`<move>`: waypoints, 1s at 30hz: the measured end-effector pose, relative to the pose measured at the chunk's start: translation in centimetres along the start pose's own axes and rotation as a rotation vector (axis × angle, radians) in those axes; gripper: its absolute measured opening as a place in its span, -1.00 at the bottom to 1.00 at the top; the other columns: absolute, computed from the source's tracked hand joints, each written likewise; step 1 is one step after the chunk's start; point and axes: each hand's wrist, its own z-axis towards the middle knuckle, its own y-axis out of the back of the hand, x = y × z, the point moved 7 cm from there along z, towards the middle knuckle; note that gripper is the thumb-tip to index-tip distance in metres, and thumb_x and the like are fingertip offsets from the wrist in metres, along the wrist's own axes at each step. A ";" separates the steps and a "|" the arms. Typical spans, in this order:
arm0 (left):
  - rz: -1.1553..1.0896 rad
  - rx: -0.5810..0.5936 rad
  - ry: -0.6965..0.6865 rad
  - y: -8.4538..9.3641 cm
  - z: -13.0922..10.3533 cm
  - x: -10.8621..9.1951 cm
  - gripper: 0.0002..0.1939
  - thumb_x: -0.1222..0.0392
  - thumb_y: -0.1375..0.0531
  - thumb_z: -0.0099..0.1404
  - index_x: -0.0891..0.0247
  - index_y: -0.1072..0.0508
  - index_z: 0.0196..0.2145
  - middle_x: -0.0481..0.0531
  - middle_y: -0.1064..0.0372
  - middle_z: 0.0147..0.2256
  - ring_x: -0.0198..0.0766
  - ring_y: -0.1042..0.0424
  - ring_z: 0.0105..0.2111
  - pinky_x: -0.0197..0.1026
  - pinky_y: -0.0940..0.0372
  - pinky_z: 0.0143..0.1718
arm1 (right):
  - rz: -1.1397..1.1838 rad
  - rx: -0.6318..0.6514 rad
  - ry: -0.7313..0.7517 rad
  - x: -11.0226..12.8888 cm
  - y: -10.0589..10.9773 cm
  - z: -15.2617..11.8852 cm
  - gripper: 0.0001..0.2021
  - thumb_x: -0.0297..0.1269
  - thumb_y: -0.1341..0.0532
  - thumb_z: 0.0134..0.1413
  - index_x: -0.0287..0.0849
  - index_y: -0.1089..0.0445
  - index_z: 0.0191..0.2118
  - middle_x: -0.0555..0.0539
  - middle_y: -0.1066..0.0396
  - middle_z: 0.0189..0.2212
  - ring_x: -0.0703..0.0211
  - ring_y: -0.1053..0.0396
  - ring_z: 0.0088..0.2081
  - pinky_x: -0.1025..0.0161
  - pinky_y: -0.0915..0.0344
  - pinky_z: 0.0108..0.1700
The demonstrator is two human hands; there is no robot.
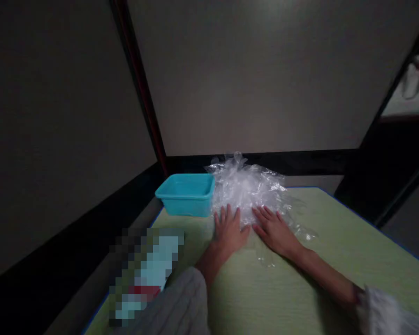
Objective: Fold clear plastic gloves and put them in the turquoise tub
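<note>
A heap of crumpled clear plastic bags (246, 184) lies at the far end of the pale green table top, its thin edges spreading toward me. My left hand (229, 232) rests flat at the near left edge of the heap, fingers spread. Beside it, my right hand (274, 232) lies palm down on the near right part of the plastic, its fingers stretched out. Neither hand grips anything. Just left of the plastic stands a turquoise rectangular basin (187, 206), whose inside shows no contents from this angle.
The green table top (265, 298) has a blue edge. At the left lies a pixelated pale item (157, 265) with a red part, its kind hidden. A grey wall (247, 83) with dark trim rises behind. Something white (410, 88) sits on a shelf at far right.
</note>
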 end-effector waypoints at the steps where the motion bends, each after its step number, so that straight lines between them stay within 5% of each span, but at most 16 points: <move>1: 0.001 0.001 0.002 0.1 0.0 -0.1 -0.40 0.03 -0.08 0.28 0.43 -0.17 0.18 0.41 0.08 0.22 0.25 0.11 0.22 0.25 0.18 0.16 | 0.002 -0.002 -0.003 0.0 0.1 -0.1 -0.50 -0.27 0.02 0.15 -0.41 -0.16 0.17 -0.35 -0.12 0.17 -0.22 -0.02 0.20 -0.26 0.06 0.15; 13: -0.239 -0.150 -0.050 1.7 -0.2 -0.6 -0.69 0.31 -0.03 0.26 0.30 -0.44 -0.08 0.22 -0.34 -0.01 0.05 -0.17 0.09 0.15 0.41 0.20 | 0.220 -0.182 0.015 0.5 2.7 -0.3 -0.55 -0.32 -0.02 0.07 -0.36 -0.27 0.08 -0.34 -0.25 0.10 -0.17 -0.15 0.15 -0.24 0.10 0.19; 20: -0.614 -0.298 -0.066 3.1 -0.4 -1.0 -0.73 0.39 -0.06 0.20 0.15 -0.51 -0.30 0.12 -0.41 -0.10 0.02 -0.21 0.06 0.08 0.50 0.20 | 0.526 -0.322 0.013 0.4 4.8 -0.9 -0.55 -0.26 -0.07 0.09 -0.20 -0.22 0.12 -0.25 -0.26 0.11 -0.09 -0.23 0.11 -0.13 -0.14 0.12; 24: -0.896 -0.352 -0.023 3.9 -0.1 -1.0 -0.76 0.40 -0.10 0.17 0.14 -0.52 -0.37 0.06 -0.44 -0.15 -0.02 -0.23 0.03 0.05 0.40 0.20 | 0.702 -0.340 0.031 0.5 5.7 -1.4 -0.54 -0.19 -0.06 0.15 -0.11 -0.13 0.17 -0.20 -0.21 0.15 -0.01 -0.31 0.04 -0.05 -0.26 0.04; 30: -1.386 -0.324 0.146 3.8 1.3 -0.3 -0.85 0.26 -0.13 0.20 0.27 -0.46 -0.48 0.08 -0.46 -0.35 -0.06 -0.37 -0.16 -0.08 -0.13 -0.02 | 1.203 -0.382 -0.109 -1.0 6.2 -1.8 -0.59 -0.05 -0.24 0.00 -0.02 -0.30 -0.01 -0.13 -0.28 0.08 0.01 -0.35 -0.05 -0.02 -0.24 0.01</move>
